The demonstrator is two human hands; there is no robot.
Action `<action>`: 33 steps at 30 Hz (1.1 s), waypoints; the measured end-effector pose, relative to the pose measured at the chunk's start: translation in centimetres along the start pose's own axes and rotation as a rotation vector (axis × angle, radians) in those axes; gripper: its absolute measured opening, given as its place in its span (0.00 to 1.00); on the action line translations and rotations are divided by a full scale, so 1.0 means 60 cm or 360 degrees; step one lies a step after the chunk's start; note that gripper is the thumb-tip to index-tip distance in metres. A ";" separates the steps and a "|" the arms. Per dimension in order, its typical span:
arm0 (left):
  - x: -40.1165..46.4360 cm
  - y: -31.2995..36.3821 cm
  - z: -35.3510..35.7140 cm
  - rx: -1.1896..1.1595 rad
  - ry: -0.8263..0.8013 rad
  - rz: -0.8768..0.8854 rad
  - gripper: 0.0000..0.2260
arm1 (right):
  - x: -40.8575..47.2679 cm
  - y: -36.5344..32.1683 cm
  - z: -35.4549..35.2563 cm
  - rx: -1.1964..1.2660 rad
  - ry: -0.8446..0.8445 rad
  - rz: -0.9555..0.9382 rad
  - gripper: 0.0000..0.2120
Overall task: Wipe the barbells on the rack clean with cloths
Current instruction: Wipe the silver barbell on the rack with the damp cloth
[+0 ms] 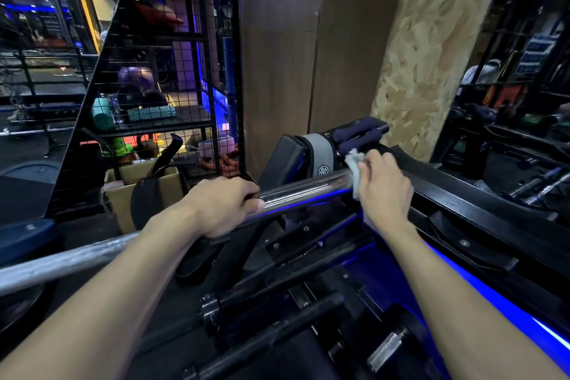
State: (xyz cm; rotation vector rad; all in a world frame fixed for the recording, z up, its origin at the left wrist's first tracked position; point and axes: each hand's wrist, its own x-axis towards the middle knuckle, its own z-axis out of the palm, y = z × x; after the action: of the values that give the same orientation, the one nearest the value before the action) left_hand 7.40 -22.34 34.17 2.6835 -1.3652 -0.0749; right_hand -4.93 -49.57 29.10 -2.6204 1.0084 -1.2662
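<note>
Bar: shiny steel, lying slantwise across the black rack, low left to upper right.
Left hand: fingers curled round the bar's middle.
Right hand: pinching a white cloth against the bar's far end.
Beyond: wire cage, cardboard box.

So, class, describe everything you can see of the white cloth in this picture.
The white cloth is a small, crumpled rag, soft and thin-looking, blurred at its edges. The right hand grips it, bunched between fingers and thumb, against the far end of the shiny chrome barbell. One part sticks up above the hand and another hangs beside the bar. The left hand grips the bar nearer the camera.
</note>
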 end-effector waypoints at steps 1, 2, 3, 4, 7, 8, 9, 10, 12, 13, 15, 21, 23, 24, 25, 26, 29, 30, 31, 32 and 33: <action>0.000 0.001 0.000 0.0007 0.0007 -0.0005 0.19 | -0.016 -0.026 0.000 0.0011 0.0011 -0.0082 0.12; 0.001 0.002 0.000 0.0012 0.0012 -0.0012 0.19 | -0.037 -0.058 -0.001 0.0049 0.0021 -0.0202 0.13; 0.002 0.002 0.000 0.0011 0.0018 -0.0014 0.19 | -0.060 -0.090 -0.003 0.0103 0.0027 -0.0337 0.13; 0.002 0.002 0.000 0.0004 0.0026 -0.0014 0.19 | -0.081 -0.118 -0.003 0.0149 0.0031 -0.0473 0.14; 0.001 -0.002 -0.002 -0.0026 0.0024 0.0005 0.18 | -0.099 -0.138 -0.005 0.0179 0.0052 -0.0722 0.14; 0.000 -0.002 -0.002 -0.0031 0.0022 0.0012 0.18 | -0.087 -0.122 -0.005 0.0125 0.0051 -0.0737 0.15; 0.000 -0.003 -0.002 -0.0032 0.0020 0.0019 0.18 | -0.071 -0.100 -0.005 0.0033 0.0027 -0.0703 0.15; -0.001 -0.003 -0.002 -0.0030 0.0016 0.0022 0.18 | -0.051 -0.072 -0.006 -0.0064 0.0002 -0.0615 0.16; 0.000 -0.003 -0.003 -0.0031 0.0001 0.0016 0.18 | -0.007 -0.013 -0.003 -0.0158 -0.0085 -0.0335 0.16; 0.001 -0.002 -0.004 -0.0032 -0.0013 0.0010 0.18 | 0.009 0.011 -0.003 -0.0162 -0.0109 -0.0218 0.15; 0.003 0.001 -0.007 -0.0011 -0.0040 0.0001 0.18 | 0.023 0.032 0.003 -0.0158 -0.0128 -0.0126 0.13; -0.012 0.027 0.000 0.0181 0.0189 0.0044 0.24 | -0.047 -0.056 -0.005 0.0109 -0.0067 -0.0313 0.13; -0.015 0.041 0.011 0.0335 0.0289 -0.0011 0.29 | -0.091 -0.127 -0.018 0.0228 -0.0042 -0.0452 0.14; -0.014 0.043 0.016 0.0398 0.0337 -0.0044 0.29 | -0.110 -0.161 -0.020 0.0235 0.0001 -0.0558 0.13; -0.014 0.043 0.018 0.0417 0.0377 -0.0069 0.28 | -0.122 -0.185 -0.017 0.0199 0.0028 -0.0668 0.10; -0.013 0.041 0.018 0.0401 0.0395 -0.0079 0.27 | -0.126 -0.194 -0.013 0.0162 0.0046 -0.0760 0.09; -0.011 0.037 0.008 0.0361 0.0340 -0.0061 0.26 | -0.091 -0.151 -0.013 0.0110 -0.0095 -0.0681 0.12; -0.009 0.036 0.004 0.0355 0.0295 -0.0060 0.25 | -0.070 -0.121 -0.013 0.0007 -0.0198 -0.0548 0.11; -0.006 0.036 0.001 0.0337 0.0249 -0.0061 0.25 | -0.049 -0.085 -0.009 -0.0082 -0.0252 -0.0405 0.11; -0.002 0.035 -0.003 0.0306 0.0198 -0.0066 0.24 | -0.028 -0.049 -0.004 -0.0134 -0.0249 -0.0256 0.11; 0.003 0.034 -0.008 0.0265 0.0137 -0.0074 0.24 | -0.010 -0.023 -0.004 -0.0174 -0.0225 -0.0123 0.11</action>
State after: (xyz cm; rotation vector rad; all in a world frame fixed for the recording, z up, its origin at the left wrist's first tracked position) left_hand 5.90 -23.64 34.92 2.8165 -1.3388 0.1548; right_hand -4.62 -48.06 29.28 -2.8103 0.9887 -1.0497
